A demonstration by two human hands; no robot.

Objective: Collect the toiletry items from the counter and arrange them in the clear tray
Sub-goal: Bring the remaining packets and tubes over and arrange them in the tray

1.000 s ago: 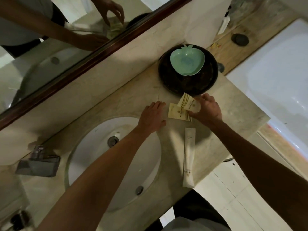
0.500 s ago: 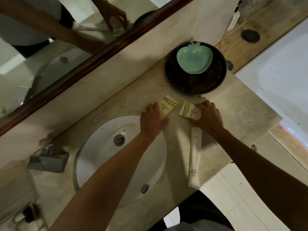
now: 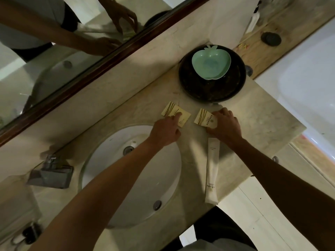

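Two cream packets with gold stripes lie flat on the marble counter (image 3: 262, 122). My left hand (image 3: 165, 130) presses a fingertip on the left packet (image 3: 175, 113). My right hand (image 3: 225, 126) covers the near end of the right packet (image 3: 204, 118), fingers curled over it. A long white sachet (image 3: 212, 171) lies lengthwise by the counter's front edge, just below my right wrist. Beyond the packets sits a mint apple-shaped dish (image 3: 210, 65) on a dark round tray (image 3: 212, 91). No clear tray is recognisable.
A white round sink (image 3: 130, 176) is set in the counter at left, a grey faucet (image 3: 51, 171) beside it. The mirror (image 3: 54, 42) runs along the back. A white bathtub (image 3: 308, 84) lies to the right, past a wooden ledge (image 3: 261, 51).
The two packets, stacked a second ago, now lie apart: my left hand slid one to the left while my right kept the other. The view also shifted slightly.
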